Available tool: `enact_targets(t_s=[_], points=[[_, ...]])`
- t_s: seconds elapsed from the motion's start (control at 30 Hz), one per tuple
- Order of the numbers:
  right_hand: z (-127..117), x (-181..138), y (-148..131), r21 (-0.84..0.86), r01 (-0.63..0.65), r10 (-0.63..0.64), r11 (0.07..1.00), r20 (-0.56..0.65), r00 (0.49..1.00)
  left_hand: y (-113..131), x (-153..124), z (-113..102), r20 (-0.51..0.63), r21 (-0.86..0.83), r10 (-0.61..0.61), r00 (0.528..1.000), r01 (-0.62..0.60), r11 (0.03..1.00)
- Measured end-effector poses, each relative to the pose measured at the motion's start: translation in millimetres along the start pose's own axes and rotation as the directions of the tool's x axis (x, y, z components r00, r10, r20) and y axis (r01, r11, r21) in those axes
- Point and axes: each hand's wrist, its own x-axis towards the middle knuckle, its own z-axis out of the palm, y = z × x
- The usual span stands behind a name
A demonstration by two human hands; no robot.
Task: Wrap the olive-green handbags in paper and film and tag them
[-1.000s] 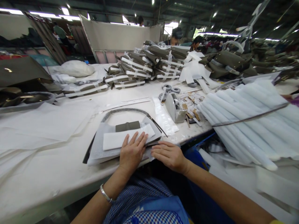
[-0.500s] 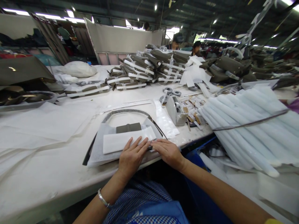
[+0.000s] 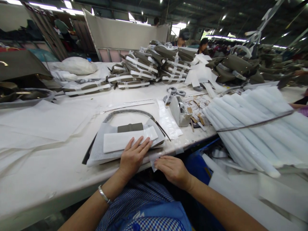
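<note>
My left hand [image 3: 133, 154] lies with fingers spread on a white foam strip [image 3: 120, 141]. Under the strip is an olive-grey handbag [image 3: 131, 127], largely covered by a thin white foam sheet [image 3: 96, 157]. The bag's strap [image 3: 130, 111], wrapped in clear film, arches behind it. My right hand [image 3: 174, 170] is at the table's front edge, right of the bag, with fingers pinched on a strip of clear tape [image 3: 153, 163]. Its thumb is mostly hidden.
A tape dispenser [image 3: 179, 114] stands behind the bag to the right, near paper scraps [image 3: 197, 107]. Rolled white foam [image 3: 255, 125] is bundled at the right. Wrapped bags [image 3: 149, 64] are piled at the back. White sheets [image 3: 43, 123] lie left. Two people [image 3: 183, 37] are beyond the pile.
My right hand has drawn back from the bag's front corner toward the table edge, fingers now pinched on the tape. My left hand stays on the foam strip.
</note>
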Motion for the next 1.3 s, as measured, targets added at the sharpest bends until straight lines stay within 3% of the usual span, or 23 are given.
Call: enact_targets(t_s=[0.17,0.4,0.67,0.87,1.0,1.13,1.3], points=[[-10.3,10.9,-3.6,0.002,-0.031,0.031,1.0,-0.022,0.999,-0.7,0.5,-0.2,-0.017,-0.004,0.014,1.0,-0.014,1.0],[-28.7,59.6,24.1,-0.089,-0.073,0.076,0.993,0.03,0.997,0.0,1.3,-2.4,0.023,-0.013,0.011,1.0,-0.01,1.0],[-15.1,91.0,57.9,-0.207,-0.225,0.253,0.952,0.12,0.96,-0.3,2.6,0.9,-0.053,-0.047,-0.006,0.999,0.004,0.999],[-3.3,102.2,75.6,-0.06,-0.257,0.264,0.965,0.209,0.942,0.9,2.7,3.8,-0.096,-0.11,-0.029,0.995,0.018,0.994],[2.3,106.5,87.3,0.032,-0.376,0.346,0.926,0.328,0.879,0.4,1.5,4.6,-0.061,-0.136,-0.037,0.997,0.028,0.99],[2.2,113.2,95.5,0.062,-0.426,0.351,0.903,0.467,0.811,-1.5,0.5,2.8,-0.065,-0.103,-0.015,0.998,0.009,0.995],[1.0,117.6,101.8,0.08,-0.418,0.324,0.905,0.509,0.797,-4.3,0.0,0.4,-0.012,-0.107,0.034,0.999,-0.035,0.994]])
